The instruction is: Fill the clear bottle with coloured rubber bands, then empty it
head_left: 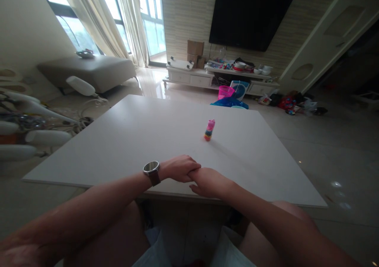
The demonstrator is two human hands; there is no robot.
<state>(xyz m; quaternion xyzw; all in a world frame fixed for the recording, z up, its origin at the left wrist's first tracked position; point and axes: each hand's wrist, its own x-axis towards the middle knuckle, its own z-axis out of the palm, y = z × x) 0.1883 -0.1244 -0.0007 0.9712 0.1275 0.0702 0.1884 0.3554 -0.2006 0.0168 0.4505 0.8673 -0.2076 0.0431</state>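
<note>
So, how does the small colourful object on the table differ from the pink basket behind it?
The colourful object sits on the white table; the pink basket is beyond its far edge. The object shows bands of several colours, the basket mainly one. The object is slim, the basket wide. Both show pink.

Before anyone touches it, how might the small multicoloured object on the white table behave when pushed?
The multicoloured object would probably tip if pushed near its pink top, being taller than wide. It may slide if pushed low, since the table looks smooth. It is probably light, being small, though its material can't be made out.
</note>
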